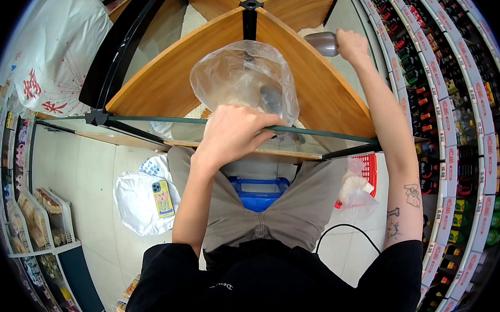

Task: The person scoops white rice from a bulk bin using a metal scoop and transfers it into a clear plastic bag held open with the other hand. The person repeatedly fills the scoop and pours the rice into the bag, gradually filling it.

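Note:
My right hand [352, 44] grips a metal scoop [323, 44] in the right-hand compartment of a wood-partitioned bulk bin, close to white grains [310, 32] that look like rice. A clear plastic bag [232, 69] gapes open in the front compartment, some pale grains visible through it. My left hand [236, 129] is closed over the near edge of that bag, at the top of the bin's glass front panel [334, 136]. A grey shiny shape shows through the bag; I cannot tell whether it lies inside or behind.
Wooden dividers [313, 70] meet at a black post. A large printed white sack [61, 56] stands at left. Bottle shelves [447, 144] line the right. Below are a blue crate [258, 192], a red basket [370, 172] and a phone [163, 199] on white plastic.

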Demonstrator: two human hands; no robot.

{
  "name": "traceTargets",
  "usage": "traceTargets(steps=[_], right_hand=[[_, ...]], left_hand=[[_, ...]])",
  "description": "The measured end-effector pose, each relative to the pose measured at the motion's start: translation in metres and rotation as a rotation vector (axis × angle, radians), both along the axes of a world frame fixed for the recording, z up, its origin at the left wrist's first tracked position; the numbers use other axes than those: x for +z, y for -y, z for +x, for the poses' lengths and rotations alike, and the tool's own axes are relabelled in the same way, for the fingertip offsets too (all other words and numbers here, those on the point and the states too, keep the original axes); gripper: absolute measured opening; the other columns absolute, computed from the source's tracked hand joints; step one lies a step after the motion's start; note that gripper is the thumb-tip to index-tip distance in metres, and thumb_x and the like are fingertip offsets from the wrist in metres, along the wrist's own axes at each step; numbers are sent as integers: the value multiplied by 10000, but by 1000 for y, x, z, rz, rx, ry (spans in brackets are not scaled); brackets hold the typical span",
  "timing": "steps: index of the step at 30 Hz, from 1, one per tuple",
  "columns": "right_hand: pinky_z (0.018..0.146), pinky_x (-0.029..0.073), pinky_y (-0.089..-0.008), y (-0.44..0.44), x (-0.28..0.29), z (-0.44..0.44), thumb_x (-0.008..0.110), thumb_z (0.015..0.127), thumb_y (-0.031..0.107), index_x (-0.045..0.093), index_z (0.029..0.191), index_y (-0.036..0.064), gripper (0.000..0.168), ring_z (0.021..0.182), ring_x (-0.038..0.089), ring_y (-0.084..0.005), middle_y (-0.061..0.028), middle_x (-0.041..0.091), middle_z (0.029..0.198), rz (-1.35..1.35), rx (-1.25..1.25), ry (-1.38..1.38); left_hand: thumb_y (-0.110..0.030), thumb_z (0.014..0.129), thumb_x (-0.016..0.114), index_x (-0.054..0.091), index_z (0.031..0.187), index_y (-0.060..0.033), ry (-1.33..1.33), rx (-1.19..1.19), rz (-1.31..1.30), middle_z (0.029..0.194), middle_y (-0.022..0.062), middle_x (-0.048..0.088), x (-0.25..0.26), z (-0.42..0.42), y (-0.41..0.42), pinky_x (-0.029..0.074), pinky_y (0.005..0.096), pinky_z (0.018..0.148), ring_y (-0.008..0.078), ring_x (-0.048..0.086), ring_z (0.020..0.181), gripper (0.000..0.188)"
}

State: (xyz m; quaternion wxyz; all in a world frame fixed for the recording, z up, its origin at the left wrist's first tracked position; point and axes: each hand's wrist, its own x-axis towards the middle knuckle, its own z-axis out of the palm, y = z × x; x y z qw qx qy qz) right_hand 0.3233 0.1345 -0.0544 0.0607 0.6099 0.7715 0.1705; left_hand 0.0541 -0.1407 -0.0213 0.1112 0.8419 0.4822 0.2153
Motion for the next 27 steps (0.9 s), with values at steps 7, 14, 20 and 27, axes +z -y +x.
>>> traceTargets(steps=[7, 14, 20, 27], right_hand=[[832, 558, -397, 4, -23, -10, 648, 844, 100, 688, 1110, 100, 269, 1054, 677, -296, -141, 706, 1102, -283, 39, 105], [909, 523, -416, -2, -48, -3, 660, 859, 210, 675, 1115, 44, 305, 1136, 616, -346, -200, 666, 1175, -548, 30, -138], [793, 552, -390, -16, -56, 0, 621, 848, 177, 694, 1021, 0, 258, 949, 690, -297, -167, 717, 1021, -610, 49, -363], [746, 583, -354, -16, -27, -8, 584, 791, 73, 694, 1070, -57, 327, 756, 725, -233, -182, 727, 947, -656, 11, -766]], left_hand=[[-194, 773, 730, 730, 975, -200, -40, 10, -3, 738, 71, 687, 2, 0, 1, 463, 374, 583, 269, 651, 708, 201], [-192, 769, 731, 727, 975, -202, -33, 0, -11, 737, 73, 686, 2, 1, 0, 470, 369, 591, 267, 655, 712, 207], [-193, 769, 734, 728, 973, -202, -47, 3, 6, 739, 67, 685, 4, 3, 0, 471, 368, 586, 263, 654, 710, 204], [-196, 783, 720, 716, 996, -198, -3, -8, -9, 733, 79, 683, 3, 1, 1, 505, 381, 616, 270, 667, 728, 213]])
